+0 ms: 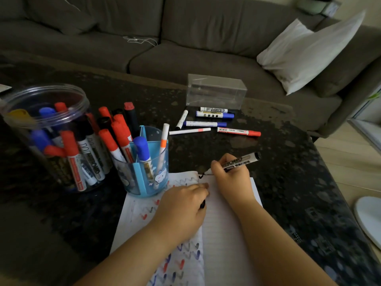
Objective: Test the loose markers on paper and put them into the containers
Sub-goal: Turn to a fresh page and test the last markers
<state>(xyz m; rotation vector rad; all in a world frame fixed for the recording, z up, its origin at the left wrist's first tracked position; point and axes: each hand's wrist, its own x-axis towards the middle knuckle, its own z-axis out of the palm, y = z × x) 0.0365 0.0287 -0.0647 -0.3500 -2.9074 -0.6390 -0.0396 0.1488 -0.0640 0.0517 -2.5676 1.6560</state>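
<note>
Left hand (181, 205) presses the white lined paper sheet (224, 234), gripping a black cap (203, 203). Right hand (231, 174) grips a black whiteboard marker (241, 162), tip at the paper's far edge. Beyond the paper: six loose markers (214, 122), then a clear box (215, 91).

Single head-mounted wide-angle view, looking forward and steeply down from above the near edge of the dark surface (288, 182). The camera sits close: both forearms enter from the bottom edge, and the hands occupy the lower centre over the paper (226, 234). The round clear container (47, 104) fills the left margin. A sofa (185, 48) spans the far top. Straight lines bow near the frame borders. No second view.
</note>
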